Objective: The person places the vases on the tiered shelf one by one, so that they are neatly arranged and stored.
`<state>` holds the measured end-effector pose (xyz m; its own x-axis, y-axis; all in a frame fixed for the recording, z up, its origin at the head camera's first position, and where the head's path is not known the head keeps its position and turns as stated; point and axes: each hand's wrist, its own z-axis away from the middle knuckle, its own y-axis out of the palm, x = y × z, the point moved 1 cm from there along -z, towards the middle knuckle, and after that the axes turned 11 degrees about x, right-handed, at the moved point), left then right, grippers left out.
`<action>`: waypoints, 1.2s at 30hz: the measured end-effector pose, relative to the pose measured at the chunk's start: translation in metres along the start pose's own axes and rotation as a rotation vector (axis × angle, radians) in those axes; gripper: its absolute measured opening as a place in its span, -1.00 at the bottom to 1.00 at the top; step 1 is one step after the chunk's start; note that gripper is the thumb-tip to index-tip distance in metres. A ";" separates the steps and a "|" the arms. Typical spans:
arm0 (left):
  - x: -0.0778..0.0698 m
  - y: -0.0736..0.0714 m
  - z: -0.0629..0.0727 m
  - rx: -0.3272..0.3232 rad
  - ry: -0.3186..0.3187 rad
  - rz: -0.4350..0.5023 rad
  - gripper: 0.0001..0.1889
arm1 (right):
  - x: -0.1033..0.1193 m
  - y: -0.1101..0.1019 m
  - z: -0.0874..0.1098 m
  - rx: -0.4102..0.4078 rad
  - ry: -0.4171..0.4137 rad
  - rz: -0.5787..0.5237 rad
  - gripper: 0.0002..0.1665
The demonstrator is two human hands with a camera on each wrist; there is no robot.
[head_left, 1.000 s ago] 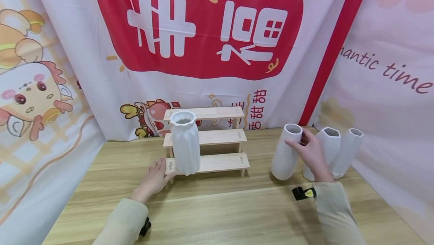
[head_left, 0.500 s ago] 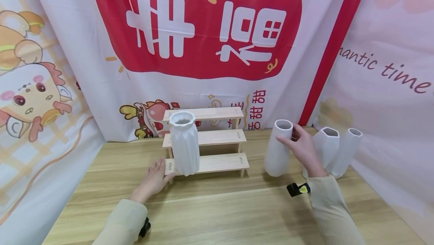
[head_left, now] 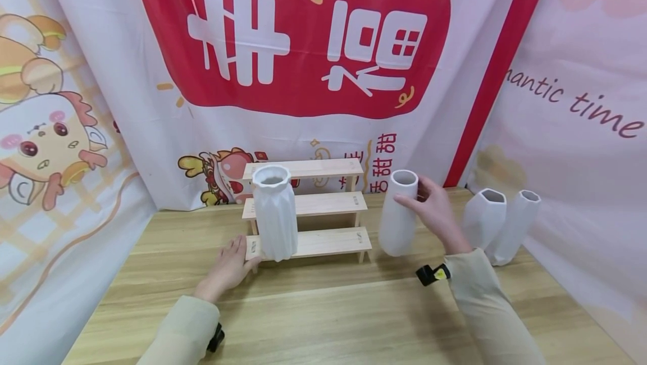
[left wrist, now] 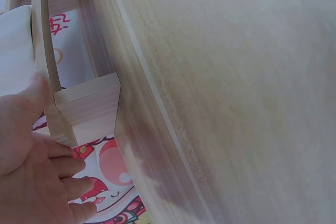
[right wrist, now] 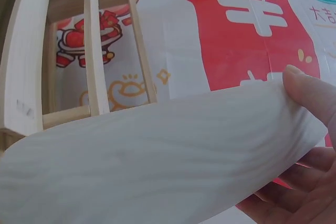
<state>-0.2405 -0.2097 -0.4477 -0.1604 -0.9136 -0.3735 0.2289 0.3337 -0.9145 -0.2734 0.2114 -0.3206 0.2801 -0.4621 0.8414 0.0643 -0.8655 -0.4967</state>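
A three-tier wooden stand (head_left: 323, 244) stands at the back of the table. On its lowest step, toward the left end, sits a pleated white vase (head_left: 275, 219) with a scalloped rim. My left hand (head_left: 229, 267) holds the left end of that step, its thumb on the front side and the fingers round the end (left wrist: 63, 124). Just right of the stand, my right hand (head_left: 437, 210) grips a smooth, round-mouthed white vase (head_left: 396, 222) near the rim, thumb in front and fingers behind. Its ribbed-looking side (right wrist: 147, 156) fills much of the right wrist view.
Two more white vases stand at the right: a faceted vase (head_left: 485, 219) with an angular mouth and a slimmer vase (head_left: 518, 227) close beside it. The wooden table (head_left: 323, 320) stretches in front. Printed cloth (head_left: 323, 112) hangs behind the stand and along both sides.
My right hand has carried the round-mouthed vase leftward and slightly up, away from the two vases on the right and closer to the stand. The left hand stays in place.
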 end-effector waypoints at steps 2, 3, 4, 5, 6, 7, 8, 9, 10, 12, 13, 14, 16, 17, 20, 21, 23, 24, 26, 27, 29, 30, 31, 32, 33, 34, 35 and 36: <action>0.000 0.000 0.000 0.000 -0.001 0.000 -0.23 | 0.003 0.004 -0.002 0.011 -0.030 -0.018 -0.18; -0.001 0.000 0.000 0.001 -0.002 0.000 -0.23 | 0.005 0.005 -0.003 0.014 -0.046 -0.023 -0.19; -0.001 0.000 0.000 0.000 -0.001 0.001 -0.23 | 0.007 0.007 -0.003 0.016 -0.059 -0.028 -0.20; -0.001 0.000 0.000 -0.001 -0.001 0.000 -0.23 | 0.009 0.009 -0.004 0.019 -0.072 -0.036 -0.21; -0.001 0.000 0.001 -0.002 -0.001 -0.001 -0.23 | 0.010 0.010 -0.005 0.023 -0.084 -0.042 -0.21; -0.001 0.000 0.000 -0.003 0.001 -0.002 -0.23 | 0.012 0.012 -0.005 0.026 -0.092 -0.043 -0.22; -0.001 0.000 0.000 -0.004 0.002 -0.002 -0.23 | 0.014 0.014 -0.006 0.028 -0.099 -0.045 -0.23; -0.001 0.000 0.000 -0.005 0.002 -0.003 -0.23 | 0.015 0.015 -0.007 0.030 -0.105 -0.047 -0.23; -0.001 0.000 0.000 -0.006 0.002 -0.004 -0.23 | 0.017 0.017 -0.007 0.032 -0.108 -0.048 -0.24; 0.000 0.000 0.000 -0.007 0.001 -0.006 -0.23 | 0.020 0.020 -0.008 0.035 -0.116 -0.046 -0.26; 0.000 0.000 0.000 -0.007 0.001 -0.006 -0.23 | 0.021 0.022 -0.009 0.036 -0.119 -0.045 -0.27; 0.000 0.000 0.000 -0.006 -0.001 -0.005 -0.23 | 0.022 0.023 -0.009 0.037 -0.121 -0.045 -0.28; -0.001 0.000 0.000 -0.006 -0.001 -0.004 -0.23 | 0.024 0.027 -0.010 0.039 -0.125 -0.047 -0.29; -0.001 -0.001 0.000 -0.004 -0.002 -0.004 -0.23 | 0.026 0.028 -0.011 0.043 -0.128 -0.051 -0.30; 0.000 -0.001 0.000 -0.004 -0.002 -0.006 -0.22 | 0.029 0.033 -0.012 0.052 -0.130 -0.060 -0.31; 0.000 -0.001 0.000 -0.005 -0.002 -0.008 -0.23 | 0.031 0.035 -0.012 0.055 -0.134 -0.063 -0.32; 0.000 0.000 0.000 -0.006 -0.002 -0.011 -0.23 | 0.035 0.038 -0.013 0.060 -0.141 -0.070 -0.34; 0.000 0.000 0.000 -0.009 0.000 -0.011 -0.23 | 0.040 0.039 -0.011 0.060 -0.150 -0.067 -0.35; 0.000 0.000 0.000 -0.008 0.000 -0.011 -0.23 | 0.050 0.042 -0.008 0.061 -0.161 -0.066 -0.37; 0.000 0.000 0.000 -0.008 0.000 -0.010 -0.23 | 0.055 0.044 -0.006 0.060 -0.166 -0.069 -0.38; 0.001 0.000 -0.001 -0.004 -0.001 -0.004 -0.23 | 0.064 0.047 -0.003 0.058 -0.174 -0.074 -0.39; 0.001 0.000 -0.001 -0.003 -0.002 -0.002 -0.23 | 0.067 0.049 -0.002 0.058 -0.175 -0.078 -0.39; 0.001 0.000 -0.001 0.000 -0.003 0.000 -0.23 | 0.068 0.051 -0.002 0.059 -0.173 -0.087 -0.38; 0.001 0.000 -0.001 0.003 -0.003 0.001 -0.23 | 0.069 0.052 -0.003 0.060 -0.172 -0.095 -0.38; 0.002 0.000 -0.001 0.003 -0.003 0.000 -0.23 | 0.069 0.054 -0.003 0.062 -0.173 -0.102 -0.38; 0.002 0.001 -0.002 0.004 -0.003 -0.001 -0.23 | 0.070 0.055 -0.004 0.065 -0.176 -0.109 -0.37; 0.002 0.001 -0.002 0.004 -0.002 -0.003 -0.23 | 0.070 0.057 -0.005 0.069 -0.178 -0.114 -0.38; 0.002 0.001 -0.001 0.003 -0.001 -0.007 -0.23 | 0.070 0.058 -0.006 0.074 -0.180 -0.121 -0.38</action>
<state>-0.2420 -0.2112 -0.4498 -0.1610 -0.9162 -0.3669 0.2309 0.3265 -0.9166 -0.2557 0.1275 -0.2899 0.4323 -0.3079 0.8476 0.1758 -0.8931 -0.4141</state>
